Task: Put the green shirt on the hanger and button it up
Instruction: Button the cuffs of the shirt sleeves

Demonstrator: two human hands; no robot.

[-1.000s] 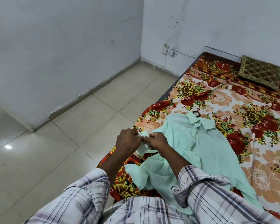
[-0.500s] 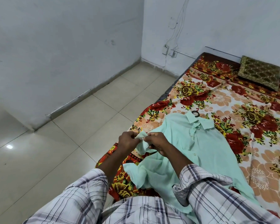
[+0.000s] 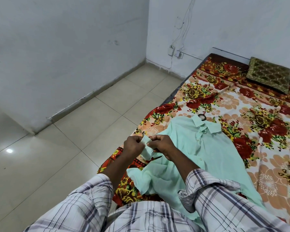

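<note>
The pale green shirt lies flat on the flowered bed sheet, collar pointing away from me. The hanger's dark hook sticks out above the collar; the remainder of the hanger is hidden inside the shirt. My left hand and my right hand are close together at the shirt's left sleeve. Both pinch the sleeve cuff, which is lifted off the bed between them.
The bed's left edge drops to a pale tiled floor. A dark patterned cushion lies at the head of the bed by the wall. A wall socket with hanging wires sits in the room's corner.
Both hands have lifted the sleeve cuff slightly higher and worked it between their fingers. The shirt body and hanger hook have stayed in place.
</note>
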